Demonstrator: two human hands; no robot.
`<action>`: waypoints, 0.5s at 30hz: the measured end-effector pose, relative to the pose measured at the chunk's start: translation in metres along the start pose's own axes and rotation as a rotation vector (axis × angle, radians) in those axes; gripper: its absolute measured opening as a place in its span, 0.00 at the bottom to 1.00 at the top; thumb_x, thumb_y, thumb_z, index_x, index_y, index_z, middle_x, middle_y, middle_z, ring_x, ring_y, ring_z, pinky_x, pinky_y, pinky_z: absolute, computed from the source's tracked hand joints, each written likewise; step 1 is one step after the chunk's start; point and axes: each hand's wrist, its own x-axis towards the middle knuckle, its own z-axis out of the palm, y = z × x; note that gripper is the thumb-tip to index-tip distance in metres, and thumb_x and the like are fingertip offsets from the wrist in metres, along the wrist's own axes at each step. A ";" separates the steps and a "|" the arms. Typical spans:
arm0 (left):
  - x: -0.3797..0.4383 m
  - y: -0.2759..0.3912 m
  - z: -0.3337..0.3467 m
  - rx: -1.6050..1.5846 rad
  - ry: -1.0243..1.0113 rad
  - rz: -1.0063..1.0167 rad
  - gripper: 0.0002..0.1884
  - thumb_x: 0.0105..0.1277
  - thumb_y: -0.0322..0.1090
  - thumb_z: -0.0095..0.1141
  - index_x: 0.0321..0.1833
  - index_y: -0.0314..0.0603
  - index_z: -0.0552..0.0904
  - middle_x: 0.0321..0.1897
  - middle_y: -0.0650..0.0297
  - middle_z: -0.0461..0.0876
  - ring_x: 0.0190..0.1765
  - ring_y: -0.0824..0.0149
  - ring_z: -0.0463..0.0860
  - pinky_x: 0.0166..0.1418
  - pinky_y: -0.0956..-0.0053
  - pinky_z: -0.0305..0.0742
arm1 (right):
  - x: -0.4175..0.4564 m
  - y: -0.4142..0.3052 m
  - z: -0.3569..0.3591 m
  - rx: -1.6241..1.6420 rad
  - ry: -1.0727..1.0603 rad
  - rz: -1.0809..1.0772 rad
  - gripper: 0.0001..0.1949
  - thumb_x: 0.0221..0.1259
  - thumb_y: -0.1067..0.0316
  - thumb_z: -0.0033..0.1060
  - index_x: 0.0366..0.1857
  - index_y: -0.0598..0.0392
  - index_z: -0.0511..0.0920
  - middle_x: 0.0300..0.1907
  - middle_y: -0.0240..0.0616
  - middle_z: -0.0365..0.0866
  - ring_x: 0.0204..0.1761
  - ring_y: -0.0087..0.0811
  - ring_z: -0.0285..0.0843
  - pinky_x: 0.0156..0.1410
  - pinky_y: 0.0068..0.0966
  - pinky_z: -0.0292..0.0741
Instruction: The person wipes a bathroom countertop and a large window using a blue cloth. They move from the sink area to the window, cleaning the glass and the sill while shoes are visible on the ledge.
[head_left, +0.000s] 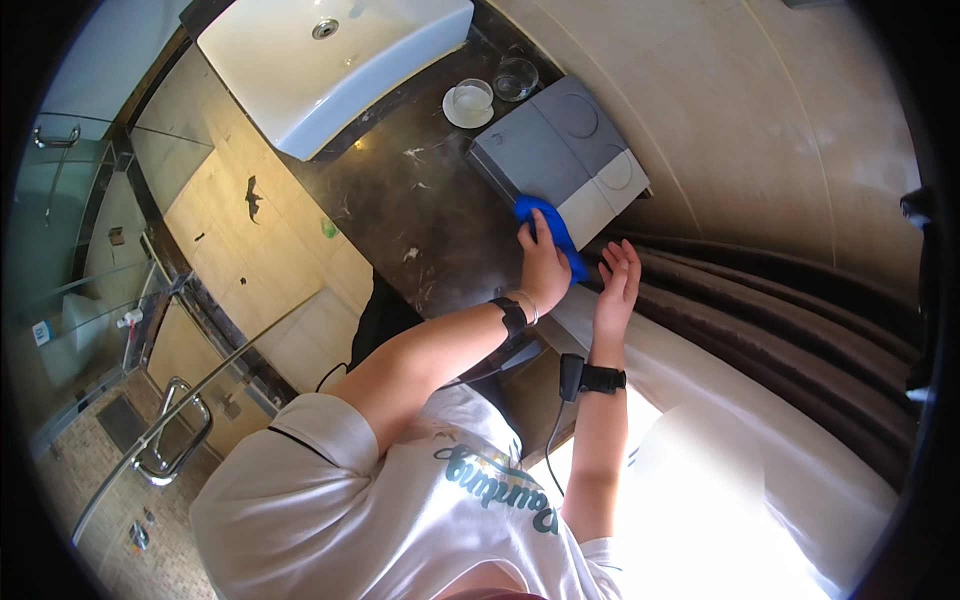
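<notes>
A blue cloth (555, 231) is in my left hand (543, 264), pressed against the near side of a grey box-shaped organizer (551, 154). The organizer has round marks on its top and stands on a dark marble countertop (442, 217). Strong light falls across its near right part. My right hand (618, 279) is raised beside the organizer's near corner, close to the cloth. Its fingers are slightly bent and apart, with nothing in them.
Behind the organizer are a drinking glass on a white coaster (466, 118) and another glass (515, 79). A white washbasin (375, 97) sits at the far left of the counter. Dark curtains (750, 300) hang at right. A glass panel with a metal handle (202, 424) stands at left.
</notes>
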 end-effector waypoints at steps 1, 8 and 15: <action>-0.006 -0.003 0.003 0.049 -0.038 0.016 0.43 0.65 0.21 0.49 0.79 0.26 0.40 0.71 0.30 0.47 0.59 0.32 0.73 0.65 0.61 0.72 | -0.001 0.000 -0.001 0.012 0.008 -0.006 0.22 0.81 0.56 0.40 0.70 0.56 0.66 0.64 0.44 0.75 0.65 0.36 0.73 0.70 0.34 0.68; -0.028 -0.040 -0.016 0.334 -0.398 0.429 0.41 0.57 0.22 0.58 0.77 0.33 0.58 0.61 0.35 0.64 0.53 0.35 0.77 0.56 0.55 0.79 | -0.027 0.027 -0.010 -0.027 0.031 -0.077 0.18 0.79 0.63 0.48 0.66 0.58 0.71 0.59 0.42 0.79 0.62 0.32 0.76 0.68 0.28 0.70; -0.007 -0.072 -0.082 0.603 -0.192 0.164 0.37 0.65 0.40 0.61 0.70 0.20 0.64 0.52 0.36 0.71 0.52 0.38 0.76 0.57 0.56 0.76 | -0.070 0.070 0.055 -0.317 -0.070 -0.085 0.13 0.73 0.69 0.54 0.56 0.60 0.79 0.49 0.46 0.85 0.51 0.34 0.84 0.57 0.29 0.78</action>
